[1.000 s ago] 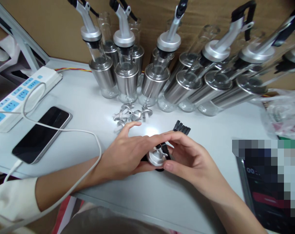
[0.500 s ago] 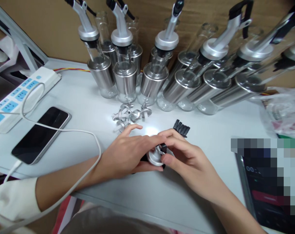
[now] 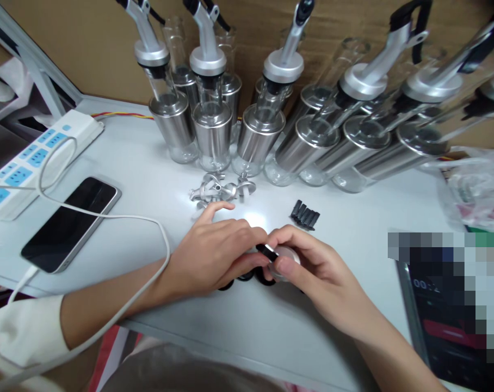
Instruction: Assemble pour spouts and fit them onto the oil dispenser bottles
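A silver pourer top (image 3: pixel 288 261) with a black cap piece (image 3: pixel 267 251) is between my hands above the front of the table. My right hand (image 3: pixel 312 267) grips the silver part with thumb and fingers. My left hand (image 3: pixel 226 253) pinches at the black piece from the left, its index finger bent outward. Black rings (image 3: pixel 245 276) lie below the hands, partly covered by them. Several silver spout parts (image 3: pixel 220 188) are piled beyond my left hand. Beyond my right hand lies a row of small black pieces (image 3: pixel 304 215).
Glass bottles with steel sleeves (image 3: pixel 258 133) stand along the back, several topped with pourers. On the left are a phone (image 3: pixel 70 224), a power strip (image 3: pixel 38 158) and a white cable (image 3: pixel 128 219) crossing my left forearm. A dark-screened device (image 3: pixel 438 310) lies right.
The silver pourer top has moved slightly right and turned in my right hand. My left hand has shifted left, uncovering more of the black rings beneath.
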{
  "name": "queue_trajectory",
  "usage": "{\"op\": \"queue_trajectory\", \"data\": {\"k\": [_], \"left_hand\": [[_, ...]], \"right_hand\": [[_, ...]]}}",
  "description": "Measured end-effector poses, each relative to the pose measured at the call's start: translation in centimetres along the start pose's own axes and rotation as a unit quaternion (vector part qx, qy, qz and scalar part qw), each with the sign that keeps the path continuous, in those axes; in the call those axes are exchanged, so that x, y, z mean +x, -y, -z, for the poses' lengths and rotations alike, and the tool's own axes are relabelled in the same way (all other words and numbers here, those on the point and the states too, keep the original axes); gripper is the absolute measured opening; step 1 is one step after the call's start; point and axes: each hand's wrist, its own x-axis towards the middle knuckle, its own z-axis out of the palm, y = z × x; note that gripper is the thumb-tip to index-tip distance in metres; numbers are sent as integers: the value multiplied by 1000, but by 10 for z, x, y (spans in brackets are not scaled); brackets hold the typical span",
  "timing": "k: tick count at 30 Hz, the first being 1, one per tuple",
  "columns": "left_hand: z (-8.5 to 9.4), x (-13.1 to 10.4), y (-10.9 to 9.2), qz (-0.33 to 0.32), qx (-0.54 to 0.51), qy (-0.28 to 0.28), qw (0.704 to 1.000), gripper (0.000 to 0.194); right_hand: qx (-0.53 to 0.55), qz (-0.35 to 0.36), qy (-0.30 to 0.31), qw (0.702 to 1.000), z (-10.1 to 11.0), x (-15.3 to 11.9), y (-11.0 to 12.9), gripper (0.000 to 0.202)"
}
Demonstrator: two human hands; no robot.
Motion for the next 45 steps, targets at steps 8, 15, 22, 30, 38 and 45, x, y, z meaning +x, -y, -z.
{"op": "queue_trajectory", "data": {"k": [8,15,22,30,38,45], "left_hand": [[1,1,-2,-23,35,23,999,29],[3,2,-2,-14,37,13,999,27],[1,0,-1,-15,30,-1,999,26],[1,1,0,-24,49,10,998,25],[1,-1,-1,-30,52,16,998,21],[0,-1,-2,-34,38,11,999,22]], "right_hand": [[-34,0,-14,999,0,0,2,38],[-2,-5,-17,1000,2,1,1,41],[12,4,-4,1000,3,-2,-3,39],[12,-5,15,1000,5,-4,-2,30],[83,-32,39,995,4,-5,-4,31],[93,-33,34,995,4,-6,-5,28]]}}
